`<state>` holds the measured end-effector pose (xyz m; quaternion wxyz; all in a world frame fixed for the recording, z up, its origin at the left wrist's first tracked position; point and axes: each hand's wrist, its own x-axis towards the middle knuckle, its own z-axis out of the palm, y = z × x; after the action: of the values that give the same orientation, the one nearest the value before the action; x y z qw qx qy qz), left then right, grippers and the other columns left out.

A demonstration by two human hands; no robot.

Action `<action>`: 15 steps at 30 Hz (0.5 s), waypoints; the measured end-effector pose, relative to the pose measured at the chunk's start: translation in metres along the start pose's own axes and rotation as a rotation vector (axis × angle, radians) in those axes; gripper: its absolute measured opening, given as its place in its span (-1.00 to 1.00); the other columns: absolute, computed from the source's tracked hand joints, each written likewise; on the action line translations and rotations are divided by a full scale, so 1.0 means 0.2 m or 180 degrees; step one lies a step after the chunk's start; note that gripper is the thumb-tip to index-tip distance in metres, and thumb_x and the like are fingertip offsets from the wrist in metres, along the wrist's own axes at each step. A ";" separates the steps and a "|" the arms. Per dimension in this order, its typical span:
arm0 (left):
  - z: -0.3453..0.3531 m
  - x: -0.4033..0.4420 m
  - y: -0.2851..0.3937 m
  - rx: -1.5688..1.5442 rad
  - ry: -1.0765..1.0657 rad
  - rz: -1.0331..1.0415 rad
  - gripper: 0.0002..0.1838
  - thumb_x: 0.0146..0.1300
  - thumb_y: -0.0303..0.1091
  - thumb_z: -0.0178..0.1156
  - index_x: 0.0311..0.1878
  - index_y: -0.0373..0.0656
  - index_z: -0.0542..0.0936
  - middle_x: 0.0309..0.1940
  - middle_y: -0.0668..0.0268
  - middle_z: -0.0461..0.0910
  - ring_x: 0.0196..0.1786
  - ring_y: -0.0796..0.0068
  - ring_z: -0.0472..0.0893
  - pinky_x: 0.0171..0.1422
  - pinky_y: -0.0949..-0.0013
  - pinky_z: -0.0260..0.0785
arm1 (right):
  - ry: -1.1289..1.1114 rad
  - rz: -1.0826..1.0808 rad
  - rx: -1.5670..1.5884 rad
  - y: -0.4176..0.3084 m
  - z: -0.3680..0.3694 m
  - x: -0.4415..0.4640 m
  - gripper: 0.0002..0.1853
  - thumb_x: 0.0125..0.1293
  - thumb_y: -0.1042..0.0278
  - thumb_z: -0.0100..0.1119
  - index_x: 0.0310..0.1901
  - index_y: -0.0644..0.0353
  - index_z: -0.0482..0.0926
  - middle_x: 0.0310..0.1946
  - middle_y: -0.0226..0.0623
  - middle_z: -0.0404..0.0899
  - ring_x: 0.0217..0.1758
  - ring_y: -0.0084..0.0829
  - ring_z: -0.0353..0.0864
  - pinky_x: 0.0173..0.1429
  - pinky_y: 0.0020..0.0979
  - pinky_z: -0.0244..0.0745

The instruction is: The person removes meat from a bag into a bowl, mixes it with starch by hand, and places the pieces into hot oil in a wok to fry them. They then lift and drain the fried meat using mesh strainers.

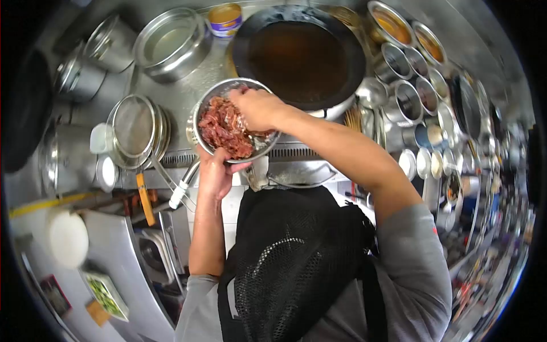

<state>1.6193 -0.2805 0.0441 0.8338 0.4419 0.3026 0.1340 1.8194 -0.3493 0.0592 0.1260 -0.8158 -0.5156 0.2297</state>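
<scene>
Holding the metal bowl (245, 81) at its near side, my left hand (215, 176) has the thumb over the rim and the other fingers partly hidden below. Inside is the meat (219, 122), raw-looking, red and in small pieces, heaped mostly toward the left, with some pale, wet patches beside it. My right hand (255, 108) reaches in from the right, fingertips down among the pieces; I can't tell from here whether they are closed on any.

As I judge it, the cutting is done and the meat is together in one bowl, but the pale patches look unevenly spread, so the mixing seems only partly done. None of it looks cooked, and I see no pieces in the wok (242, 54).

The bowl is over the near part of the metal counter (222, 60), just beside the wok, which contains dark liquid (293, 57). Farther out I have a strainer (134, 125) to the left, a pot (196, 54) and a can (224, 28) beyond, and a ladle (372, 93) on the right.
</scene>
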 end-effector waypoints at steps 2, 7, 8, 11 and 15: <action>0.08 -0.05 -0.08 0.0000 0.0354 -0.0014 -0.17 0.26 -0.66 -0.06 0.60 -0.09 -0.03 0.37 -0.09 0.43 0.15 -0.08 0.75 -0.11 0.04 0.87 | -0.0095 -0.0083 0.0300 0.10 -0.04 0.01 -0.45 0.26 0.35 0.40 0.29 0.22 0.55 0.12 0.24 0.70 0.22 0.13 0.73 0.29 -0.02 0.64; 0.24 -0.18 -0.28 -0.0246 0.0612 0.0182 -0.19 0.27 -0.67 -0.07 0.57 -0.09 -0.06 0.40 -0.13 0.40 0.17 -0.14 0.74 -0.07 0.00 0.86 | -0.0225 0.0118 0.1378 0.14 -0.09 -0.11 -0.53 0.30 0.25 0.43 0.22 0.22 0.67 0.08 0.15 0.76 0.16 0.06 0.78 0.28 -0.13 0.62; 0.27 -0.20 -0.31 -0.0330 0.0695 0.0229 -0.21 0.28 -0.68 -0.07 0.56 -0.12 -0.07 0.39 -0.15 0.40 0.17 -0.15 0.73 -0.05 -0.01 0.86 | 0.0209 0.0352 0.1852 0.13 -0.03 -0.12 -0.55 0.33 0.25 0.41 0.20 0.24 0.66 0.05 0.12 0.77 0.13 0.01 0.79 0.25 -0.13 0.62; 0.33 -0.25 -0.39 -0.0536 0.0649 0.0347 -0.27 0.34 -0.68 -0.08 0.53 -0.13 -0.08 0.38 -0.17 0.38 0.16 -0.17 0.73 -0.01 -0.03 0.85 | 0.1299 0.0292 0.2586 0.08 0.17 -0.17 -0.61 0.45 0.25 0.33 0.13 0.36 0.56 0.00 0.09 0.72 0.07 -0.05 0.75 0.19 -0.11 0.60; 0.34 -0.35 -0.46 -0.0590 0.0504 0.0491 -0.28 0.36 -0.67 -0.07 0.52 -0.15 -0.08 0.38 -0.18 0.36 0.17 -0.19 0.72 0.03 -0.06 0.84 | 0.1623 -0.1202 0.0837 0.00 0.39 -0.40 -0.65 0.51 0.18 0.23 0.16 0.24 0.57 -0.05 -0.03 0.52 0.16 0.08 0.55 0.34 0.00 0.49</action>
<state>1.6021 -0.4123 0.0239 0.8318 0.3730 0.3189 0.2595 1.7502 -0.4237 0.0118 0.3952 -0.7139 -0.5754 0.0555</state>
